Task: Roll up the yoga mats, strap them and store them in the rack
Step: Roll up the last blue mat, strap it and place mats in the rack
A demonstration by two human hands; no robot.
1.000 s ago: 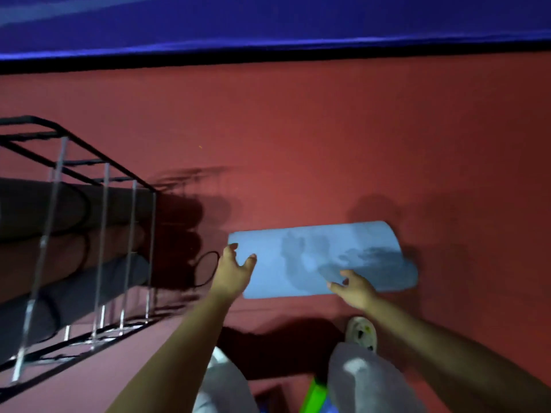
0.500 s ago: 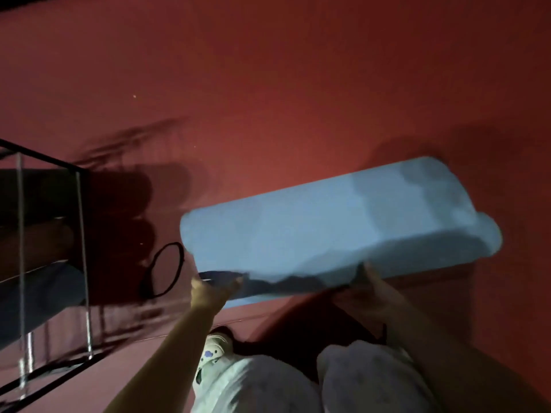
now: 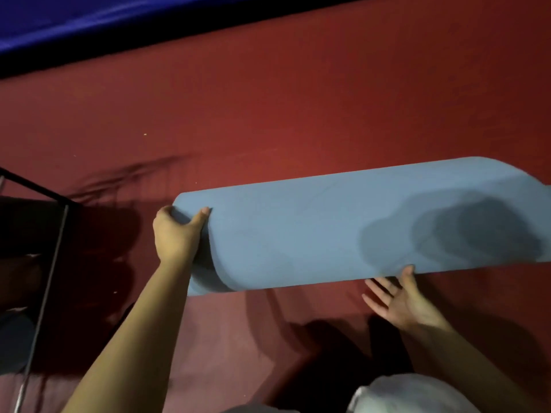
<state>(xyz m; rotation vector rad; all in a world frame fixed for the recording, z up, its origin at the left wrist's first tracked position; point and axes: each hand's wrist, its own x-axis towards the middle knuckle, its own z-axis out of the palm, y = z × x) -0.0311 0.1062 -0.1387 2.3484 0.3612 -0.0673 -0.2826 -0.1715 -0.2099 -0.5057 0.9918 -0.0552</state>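
A rolled light-blue yoga mat (image 3: 313, 231) is held up off the red floor, lying across the middle of the view with its right end higher. My left hand (image 3: 176, 234) grips its left end, thumb on top and fingers curled over the edge. Under the mat's lower edge towards the right, my right hand (image 3: 399, 299) lies palm up with straight fingers, thumb touching the mat. The black metal rack (image 3: 44, 263) stands at the left edge, with dark rolled mats dimly visible inside. No strap shows on the blue mat.
Red carpet (image 3: 298, 99) covers the floor. A blue surface with a black border (image 3: 89, 28) runs along the far top. My knee in light trousers (image 3: 411, 394) is at the bottom right.
The blue mat has been lifted from the floor and raised closer to the camera. My left hand moved to grip its left end; my right hand opened under its lower edge.
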